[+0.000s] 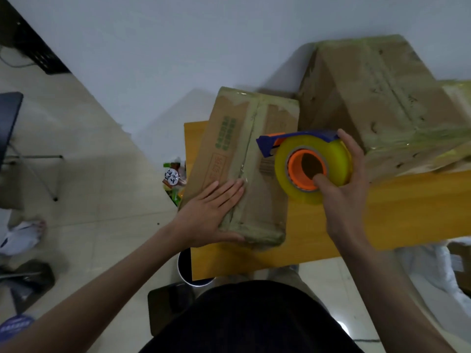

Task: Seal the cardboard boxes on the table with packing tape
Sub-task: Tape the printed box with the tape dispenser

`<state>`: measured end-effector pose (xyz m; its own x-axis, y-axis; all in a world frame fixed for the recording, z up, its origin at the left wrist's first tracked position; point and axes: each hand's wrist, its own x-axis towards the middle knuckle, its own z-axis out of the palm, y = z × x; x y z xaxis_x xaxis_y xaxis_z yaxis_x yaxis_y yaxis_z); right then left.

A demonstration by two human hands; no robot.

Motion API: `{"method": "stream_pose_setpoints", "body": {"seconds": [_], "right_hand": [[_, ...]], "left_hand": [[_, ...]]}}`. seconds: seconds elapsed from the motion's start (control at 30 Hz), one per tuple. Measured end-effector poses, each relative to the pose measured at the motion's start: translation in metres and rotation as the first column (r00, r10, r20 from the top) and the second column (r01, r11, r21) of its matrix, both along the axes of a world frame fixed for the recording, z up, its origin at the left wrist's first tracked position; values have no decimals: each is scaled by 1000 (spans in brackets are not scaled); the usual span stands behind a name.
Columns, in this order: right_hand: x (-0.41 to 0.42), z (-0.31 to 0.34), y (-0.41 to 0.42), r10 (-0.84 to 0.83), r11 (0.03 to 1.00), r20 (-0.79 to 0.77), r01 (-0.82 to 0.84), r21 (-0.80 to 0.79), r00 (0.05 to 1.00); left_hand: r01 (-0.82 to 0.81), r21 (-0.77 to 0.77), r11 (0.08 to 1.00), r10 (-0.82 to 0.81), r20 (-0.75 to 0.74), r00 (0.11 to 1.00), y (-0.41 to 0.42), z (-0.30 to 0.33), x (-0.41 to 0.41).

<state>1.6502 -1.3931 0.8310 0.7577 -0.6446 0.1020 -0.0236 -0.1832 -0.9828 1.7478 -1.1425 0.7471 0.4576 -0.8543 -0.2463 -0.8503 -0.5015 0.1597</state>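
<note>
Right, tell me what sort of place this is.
Probably a home or small office used as a makeshift packing spot: a small yellow table against a plain wall, taped cardboard boxes, tiled floor with a folding chair and clutter.

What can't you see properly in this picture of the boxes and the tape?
All from the head view:
- The big box: its right end is cut off by the picture's edge, and it looks blurred.
- The small box: its printed words are too small and smeared to read; the left hand covers its near corner.
- The tape dispenser: the right hand hides its far side.
- The table: its legs are out of sight underneath.
</note>
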Motion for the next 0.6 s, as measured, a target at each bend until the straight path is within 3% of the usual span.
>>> {"method": "stream_pose_setpoints", "body": {"seconds": [0.3,0.43,0.6], "right_hand": [[-11,-24,-12,-128,956,-29,132,263,991],[-15,-43,-18,-165,923,-40,169,347,985],[-15,-57,-23,-201,899,-24,194,393,979]], "left_hand": [[-191,-153,970,202,57,978,-93,-12,6],[-297,-242,924,337,149,930,-69,-19,-1],[-295,-243,924,338,159,927,-53,-25,-3]]}}
